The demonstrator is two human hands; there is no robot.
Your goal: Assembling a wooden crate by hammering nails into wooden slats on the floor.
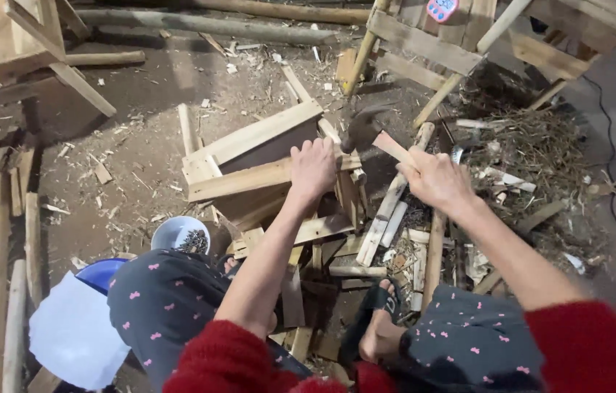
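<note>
Dirt floor (140, 153) strewn with wood chips, offcuts and rough poles, with a heap of dry twigs (541, 145) at the right. At centre, a partly built wooden crate (250, 156) of pale slats, lying tilted on a pile of short boards in front of the seated person's knees. Left hand (313, 169), palm down, fingers closed over the crate's upper edge slat, pressing on it. Right hand (435, 178), clenched around the wooden handle of a hammer (366, 131); the dark head, blurred, hangs just above the crate's far corner, close beside the left hand. At lower left, a white bowl (177, 233) holding small dark pieces, too small to identify, beside a blue tub (100, 273).
</note>
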